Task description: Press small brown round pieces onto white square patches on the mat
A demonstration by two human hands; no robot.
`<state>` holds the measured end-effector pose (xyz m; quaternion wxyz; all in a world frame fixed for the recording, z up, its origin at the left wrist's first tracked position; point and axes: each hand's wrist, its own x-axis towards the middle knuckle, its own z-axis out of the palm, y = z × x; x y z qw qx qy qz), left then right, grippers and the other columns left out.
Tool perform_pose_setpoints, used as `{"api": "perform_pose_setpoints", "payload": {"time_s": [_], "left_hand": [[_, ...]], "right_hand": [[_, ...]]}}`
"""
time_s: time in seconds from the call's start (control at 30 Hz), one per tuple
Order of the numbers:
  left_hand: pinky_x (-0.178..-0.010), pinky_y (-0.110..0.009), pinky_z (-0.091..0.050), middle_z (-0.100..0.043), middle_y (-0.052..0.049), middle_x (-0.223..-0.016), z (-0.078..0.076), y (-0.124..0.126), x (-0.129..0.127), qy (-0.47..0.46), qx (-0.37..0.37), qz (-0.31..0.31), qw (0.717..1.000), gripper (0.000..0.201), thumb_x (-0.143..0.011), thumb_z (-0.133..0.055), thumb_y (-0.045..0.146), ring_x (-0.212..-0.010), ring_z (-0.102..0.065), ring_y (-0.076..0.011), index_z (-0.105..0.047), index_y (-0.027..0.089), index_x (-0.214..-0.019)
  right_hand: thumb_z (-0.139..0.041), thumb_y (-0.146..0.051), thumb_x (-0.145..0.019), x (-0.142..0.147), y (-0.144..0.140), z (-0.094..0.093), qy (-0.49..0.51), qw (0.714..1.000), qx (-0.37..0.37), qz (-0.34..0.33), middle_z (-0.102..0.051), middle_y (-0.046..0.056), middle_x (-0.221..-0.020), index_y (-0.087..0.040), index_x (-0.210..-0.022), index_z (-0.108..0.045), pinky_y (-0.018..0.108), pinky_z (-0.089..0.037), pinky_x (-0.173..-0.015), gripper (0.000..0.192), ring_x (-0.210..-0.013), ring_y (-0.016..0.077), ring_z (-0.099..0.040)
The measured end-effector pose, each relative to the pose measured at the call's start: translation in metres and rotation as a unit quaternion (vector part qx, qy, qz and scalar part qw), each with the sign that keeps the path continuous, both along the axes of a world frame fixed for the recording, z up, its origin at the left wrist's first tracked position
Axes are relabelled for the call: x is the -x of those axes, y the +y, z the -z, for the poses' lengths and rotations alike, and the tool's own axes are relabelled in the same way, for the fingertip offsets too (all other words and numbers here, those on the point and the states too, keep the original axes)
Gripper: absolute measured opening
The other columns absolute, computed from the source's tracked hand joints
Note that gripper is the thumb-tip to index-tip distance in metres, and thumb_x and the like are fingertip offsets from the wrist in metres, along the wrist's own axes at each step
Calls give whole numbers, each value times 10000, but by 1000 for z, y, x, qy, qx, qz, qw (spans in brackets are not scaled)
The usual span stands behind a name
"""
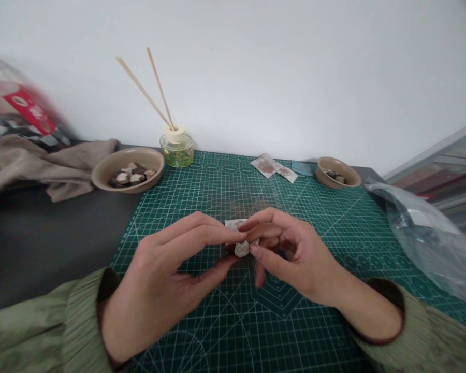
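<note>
Between my two hands, above the middle of the green cutting mat (202, 191), is a small carved wooden piece (241, 249). Its pale face shows two ringed circles, and its side is dark reddish brown. My left hand (178, 264) pinches it between thumb and fingertips. My right hand (291, 248) is curled at its right side, thumb tip against its edge. A white scrap of paper (233, 224) shows behind the piece, held in the curled right fingers; most of it is hidden.
Two tan bowls, left (128, 155) and right (337, 166), hold small wooden pieces. A reed diffuser (176, 150), stained paper scraps (266, 165) and a blue scrap (302, 168) lie along the back. A brown cloth (62, 166), a filled bag (23, 114) and a clear plastic bag (431, 233) flank the mat.
</note>
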<state>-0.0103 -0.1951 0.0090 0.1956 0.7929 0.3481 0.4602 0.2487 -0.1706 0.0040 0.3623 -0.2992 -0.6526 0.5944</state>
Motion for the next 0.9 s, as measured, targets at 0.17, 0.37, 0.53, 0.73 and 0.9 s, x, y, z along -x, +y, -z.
{"api": "perform_pose_setpoints", "payload": {"time_s": [0.17,0.37,0.53,0.73,0.9], "left_hand": [[-881,-265,-760,-913,-3,-1138,2,0,0,5,2,-15,1000,177,-1114,-817,201,-972,-901,-174,-808,303,-1259],[-866,-231,-725,-895,6,-1112,-1,0,0,7,-14,-1,1000,229,-1107,-796,144,-1010,-869,-154,-806,299,-1275],[-967,-261,-734,-910,-7,-1164,-1,2,1,33,-43,11,998,243,-1114,-799,129,-1100,-853,-166,-819,283,-1300],[-1045,-206,-718,-872,-24,-1281,3,3,3,23,-27,-15,999,196,-1092,-838,142,-1162,-873,-135,-831,276,-1235],[-1016,-161,-690,-861,-4,-1219,4,1,3,11,-24,-18,1000,150,-1107,-832,145,-1100,-856,-98,-831,270,-1191]], "right_hand": [[-923,-200,-1035,3,0,-4,-56,987,-113,104,-866,5,-940,-214,-1197,-825,154,-510,-518,190,-565,67,-687],[-968,-182,-988,5,0,-7,-49,997,-41,52,-766,-65,-751,-206,-1305,-837,173,-592,-557,344,-596,112,-768],[-1040,-248,-977,6,1,-6,-21,998,51,15,-766,-69,-800,-216,-1319,-802,190,-640,-557,418,-598,119,-775],[-851,-378,-1183,1,2,-4,19,997,56,-44,-902,90,-1242,-217,-1457,-717,145,-505,-460,345,-632,92,-820],[-867,-299,-1149,0,-1,-4,-12,1000,-2,-6,-913,91,-1213,-210,-1397,-744,171,-549,-506,290,-645,109,-832]]}}
